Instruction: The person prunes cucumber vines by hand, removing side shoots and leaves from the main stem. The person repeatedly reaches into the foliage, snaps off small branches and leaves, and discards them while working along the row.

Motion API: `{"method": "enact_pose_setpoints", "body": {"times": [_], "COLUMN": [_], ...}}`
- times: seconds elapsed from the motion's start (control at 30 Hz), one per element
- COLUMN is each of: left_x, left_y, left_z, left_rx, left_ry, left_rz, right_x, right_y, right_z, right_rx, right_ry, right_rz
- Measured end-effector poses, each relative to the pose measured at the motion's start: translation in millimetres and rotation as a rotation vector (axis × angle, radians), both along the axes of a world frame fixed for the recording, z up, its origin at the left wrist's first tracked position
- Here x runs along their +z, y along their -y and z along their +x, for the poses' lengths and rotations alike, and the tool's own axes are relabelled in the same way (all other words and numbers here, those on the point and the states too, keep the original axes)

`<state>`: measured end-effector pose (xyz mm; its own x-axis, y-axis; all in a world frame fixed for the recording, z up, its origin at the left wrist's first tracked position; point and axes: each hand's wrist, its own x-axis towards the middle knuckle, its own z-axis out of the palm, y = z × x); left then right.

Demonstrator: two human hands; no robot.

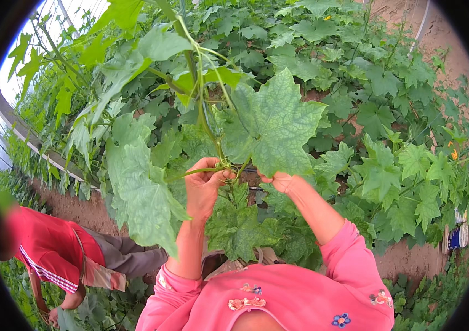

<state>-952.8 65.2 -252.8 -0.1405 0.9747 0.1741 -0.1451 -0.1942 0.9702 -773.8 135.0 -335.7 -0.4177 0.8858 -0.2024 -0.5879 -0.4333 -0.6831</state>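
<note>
My left hand (205,184) pinches a green vine stem (219,151) at a node with curled tendrils, thumb and fingers closed around it. A leaf stalk runs left from there to a large drooping leaf (143,190). To the right, my right hand (278,181) is partly hidden by a broad lobed leaf (282,124) with pale mottling. Its fingertips are by the lower edge of that leaf, and whether they grip anything is unclear. The vine climbs upward beside a thin string, with long light tendrils (201,53) hanging along it.
Dense vine plants (367,82) fill the ground ahead and right, with some orange-yellow flowers (454,154). At lower left a person in a red shirt (52,244) bends over plants. A blue-and-white container (458,236) lies at the right. A low wall edge (44,151) runs along the left.
</note>
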Motion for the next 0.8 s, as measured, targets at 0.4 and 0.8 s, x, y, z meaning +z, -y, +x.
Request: {"method": "enact_pose_setpoints", "body": {"times": [0.4,0.8], "left_x": [-1.6,-5.6], "left_y": [2.6,5.4], "left_z": [-4.8,1.6], "left_rx": [0.002,0.248], "left_ry": [-0.045,-0.060], "left_rz": [0.002,0.087], "right_x": [76.0,79.3], "right_y": [73.5,87.5], "right_z": [-53.4,-63.6], "right_rx": [-0.036,-0.315], "right_ry": [0.913,0.472], "right_rz": [0.711,0.821]}}
